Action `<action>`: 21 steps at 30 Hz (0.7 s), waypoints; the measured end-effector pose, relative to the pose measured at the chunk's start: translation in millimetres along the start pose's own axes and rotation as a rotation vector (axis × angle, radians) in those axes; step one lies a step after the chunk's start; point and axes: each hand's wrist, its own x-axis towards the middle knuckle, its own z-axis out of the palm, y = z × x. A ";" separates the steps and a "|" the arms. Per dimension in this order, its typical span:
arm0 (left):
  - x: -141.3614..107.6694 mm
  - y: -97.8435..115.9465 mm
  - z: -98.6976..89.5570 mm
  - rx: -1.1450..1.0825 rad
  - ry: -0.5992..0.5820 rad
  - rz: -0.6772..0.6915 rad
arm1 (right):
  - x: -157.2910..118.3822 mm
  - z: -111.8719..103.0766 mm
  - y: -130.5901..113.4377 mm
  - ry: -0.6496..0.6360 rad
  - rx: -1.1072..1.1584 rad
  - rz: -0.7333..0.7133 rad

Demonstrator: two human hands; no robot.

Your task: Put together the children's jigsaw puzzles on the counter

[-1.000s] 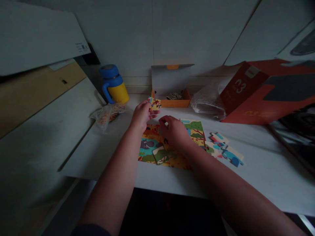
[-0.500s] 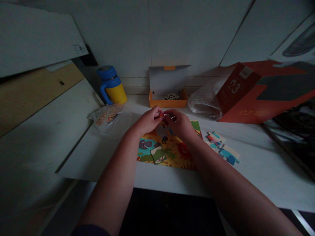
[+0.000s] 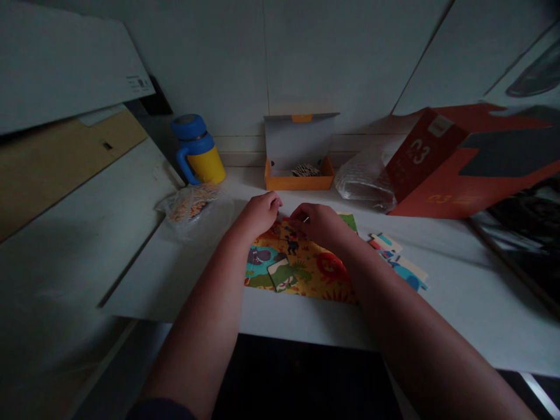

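A colourful animal picture puzzle [image 3: 315, 274] lies on the white table, with a lion and a hippo on it. My left hand [image 3: 262, 211] is at its upper left edge, fingers curled together; what they hold, if anything, is hidden. My right hand [image 3: 318, 223] pinches at the puzzle's top, by a piece [image 3: 289, 228] that lies over the grey gap area. A loose green and white piece [image 3: 282, 274] rests on the lower left part of the puzzle. More loose pieces [image 3: 406, 271] lie to the right.
Behind the puzzle stands an open orange box [image 3: 299, 183] with patterned pieces inside. A blue and yellow flask [image 3: 203, 154] and a plastic bag of pieces [image 3: 190, 207] are at left. Clear wrap [image 3: 365, 181] and a large red box [image 3: 455, 169] stand at right.
My hands have moved apart and a little down. The small piece between them has come down to the puzzle's top area, beside my right fingers.
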 end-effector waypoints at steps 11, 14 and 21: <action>1.2 -8.5 3.5 0.093 -0.036 -0.002 | -2.5 2.1 -3.7 -0.047 -0.357 -0.138; 1.5 -8.5 3.5 0.119 -0.044 -0.001 | -4.4 1.4 -8.7 -0.072 -0.383 -0.106; 1.0 -7.2 2.4 0.140 -0.059 0.000 | -9.7 3.0 -19.8 -0.114 -0.568 -0.122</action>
